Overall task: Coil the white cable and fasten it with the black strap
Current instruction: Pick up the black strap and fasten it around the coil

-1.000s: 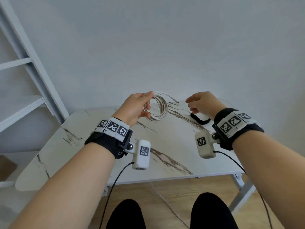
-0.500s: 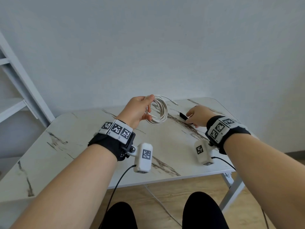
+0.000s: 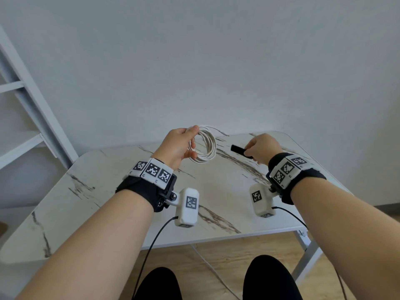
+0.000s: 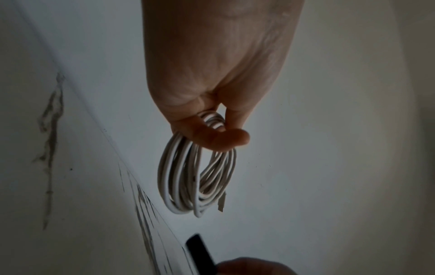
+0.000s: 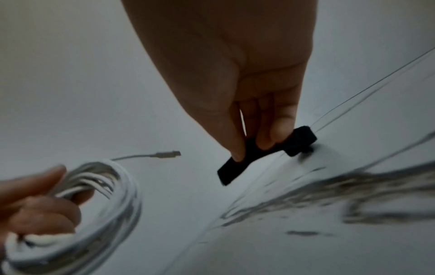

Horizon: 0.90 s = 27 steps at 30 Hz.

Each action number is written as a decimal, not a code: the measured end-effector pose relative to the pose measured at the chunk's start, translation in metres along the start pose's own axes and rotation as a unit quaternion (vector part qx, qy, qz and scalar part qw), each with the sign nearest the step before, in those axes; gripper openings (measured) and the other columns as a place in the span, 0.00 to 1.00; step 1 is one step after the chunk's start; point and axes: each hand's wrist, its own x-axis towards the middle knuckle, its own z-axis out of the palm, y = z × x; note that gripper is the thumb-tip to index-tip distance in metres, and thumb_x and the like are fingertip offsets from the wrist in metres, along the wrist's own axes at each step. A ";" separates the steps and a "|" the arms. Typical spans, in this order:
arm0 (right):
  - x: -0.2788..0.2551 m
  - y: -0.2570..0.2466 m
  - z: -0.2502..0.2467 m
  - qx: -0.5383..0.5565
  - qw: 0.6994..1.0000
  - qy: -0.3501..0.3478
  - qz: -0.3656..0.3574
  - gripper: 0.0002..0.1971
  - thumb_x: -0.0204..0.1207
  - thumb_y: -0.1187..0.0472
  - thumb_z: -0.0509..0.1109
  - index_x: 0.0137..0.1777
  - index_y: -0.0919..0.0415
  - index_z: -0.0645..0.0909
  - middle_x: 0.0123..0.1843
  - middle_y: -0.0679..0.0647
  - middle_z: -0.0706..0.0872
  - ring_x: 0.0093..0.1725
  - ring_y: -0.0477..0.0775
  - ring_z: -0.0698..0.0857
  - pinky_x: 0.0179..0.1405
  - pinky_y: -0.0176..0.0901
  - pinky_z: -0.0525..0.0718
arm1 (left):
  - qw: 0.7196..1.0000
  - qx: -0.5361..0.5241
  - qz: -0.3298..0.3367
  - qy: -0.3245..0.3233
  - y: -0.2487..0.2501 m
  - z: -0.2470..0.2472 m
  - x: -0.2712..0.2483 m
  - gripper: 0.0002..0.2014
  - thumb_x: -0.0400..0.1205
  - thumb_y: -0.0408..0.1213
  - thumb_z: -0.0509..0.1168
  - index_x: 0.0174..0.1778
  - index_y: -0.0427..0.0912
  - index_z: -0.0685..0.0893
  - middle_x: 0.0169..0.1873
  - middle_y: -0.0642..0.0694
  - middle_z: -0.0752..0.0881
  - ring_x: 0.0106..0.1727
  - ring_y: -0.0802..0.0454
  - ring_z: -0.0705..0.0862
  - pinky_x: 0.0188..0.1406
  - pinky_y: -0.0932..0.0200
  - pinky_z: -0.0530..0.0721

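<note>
above marble table (image 3: 121, 191), left hand (image 3: 176, 146) grips coiled white cable (image 3: 205, 148); right hand (image 3: 263, 146) pinches black strap (image 3: 238, 150).

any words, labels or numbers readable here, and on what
No readable words, brands or numbers.
Wrist bands and: black-and-white square marker patterns only, no letters.
Wrist cameras: the same kind of marker.
White cable, black strap, table: unmarked.

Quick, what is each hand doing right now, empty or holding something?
Left hand: closed around the coiled white cable, held above the table.
Right hand: fingers pinching the black strap.
</note>
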 end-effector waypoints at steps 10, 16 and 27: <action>-0.036 -0.068 -0.010 0.214 0.967 0.065 -0.120 0.05 0.71 0.64 0.73 0.45 0.58 0.88 0.40 0.52 0.89 0.37 0.48 0.84 0.37 0.38 0.79 | 0.998 -0.018 0.007 0.054 0.002 -0.016 -0.004 0.10 0.85 0.41 0.65 0.45 0.36 0.80 0.32 0.45 0.74 0.25 0.52 0.74 0.16 0.64 0.79; -0.059 -0.087 0.009 0.169 0.974 -0.006 -0.149 0.06 0.72 0.63 0.69 0.47 0.63 0.85 0.37 0.58 0.91 0.33 0.49 0.88 0.34 0.39 0.82 | 0.997 -0.015 0.010 0.080 0.006 -0.030 -0.008 0.12 0.85 0.41 0.65 0.41 0.37 0.78 0.32 0.44 0.74 0.24 0.52 0.73 0.15 0.65 0.78; -0.056 -0.100 0.047 0.115 0.980 -0.005 -0.163 0.06 0.71 0.64 0.72 0.46 0.65 0.80 0.36 0.59 0.91 0.34 0.55 0.91 0.41 0.52 0.88 | 0.998 -0.003 0.008 0.070 0.006 -0.039 -0.007 0.13 0.84 0.43 0.66 0.47 0.35 0.79 0.32 0.45 0.75 0.25 0.53 0.75 0.17 0.64 0.79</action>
